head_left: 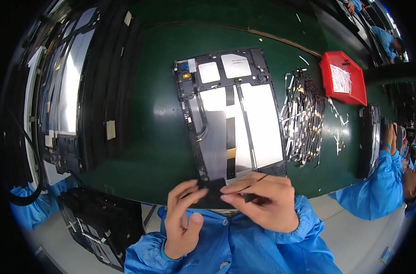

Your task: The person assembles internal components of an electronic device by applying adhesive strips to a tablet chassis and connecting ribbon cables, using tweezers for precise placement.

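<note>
A tablet-like device housing [217,114] lies on the green table in front of me, its inner side up, with silver plates and dark ribbon cables. Its near end is a black section [214,194] between my hands. My left hand [184,219] is open, fingers curved and apart, the fingertips at the left of that black section. At its right, my right hand [267,201] is closed, thumb and forefinger pinched together. A thin black strip [258,181] runs out from between its fingers; its far end is hidden by the hand.
A heap of thin black-and-white cables [303,118] lies right of the housing. Behind it stands a red bin [329,86] with white strips inside. Dark housings [71,91] stand in a row at left, and more lie stacked [103,223] at lower left. Co-workers in blue sleeves [372,192] sit at right.
</note>
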Motion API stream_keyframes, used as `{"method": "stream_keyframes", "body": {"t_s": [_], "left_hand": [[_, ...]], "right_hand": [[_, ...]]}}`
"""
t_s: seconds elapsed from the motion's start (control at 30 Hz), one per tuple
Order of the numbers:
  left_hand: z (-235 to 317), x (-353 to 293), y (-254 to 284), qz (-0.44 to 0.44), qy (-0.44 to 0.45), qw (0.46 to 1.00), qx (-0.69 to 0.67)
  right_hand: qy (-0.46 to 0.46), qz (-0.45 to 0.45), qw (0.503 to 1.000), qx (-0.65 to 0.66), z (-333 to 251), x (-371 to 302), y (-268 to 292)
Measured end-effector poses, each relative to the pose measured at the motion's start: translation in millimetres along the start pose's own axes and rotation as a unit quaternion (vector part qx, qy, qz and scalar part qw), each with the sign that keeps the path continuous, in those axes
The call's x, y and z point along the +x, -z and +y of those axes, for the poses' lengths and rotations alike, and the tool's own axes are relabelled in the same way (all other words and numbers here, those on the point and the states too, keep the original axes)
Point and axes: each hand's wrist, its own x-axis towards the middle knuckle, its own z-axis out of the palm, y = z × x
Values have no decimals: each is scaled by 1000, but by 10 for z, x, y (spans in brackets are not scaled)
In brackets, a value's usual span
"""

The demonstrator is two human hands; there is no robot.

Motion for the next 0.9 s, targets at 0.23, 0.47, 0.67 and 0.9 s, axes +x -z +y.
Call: {"method": "stream_keyframes", "body": {"t_s": [0.23,0.47,0.67,0.9], "left_hand": [[140,89,-77,9,122,992,-30],[230,116,22,8,204,954,-219],[48,170,106,17,166,949,-267],[-120,439,-6,117,22,989,-91]], "right_hand": [[15,75,997,-20,125,131,28],[-5,61,997,-38,60,157,19],[61,18,990,-128,69,219,-57],[36,5,978,-207,47,241,-131]]}}
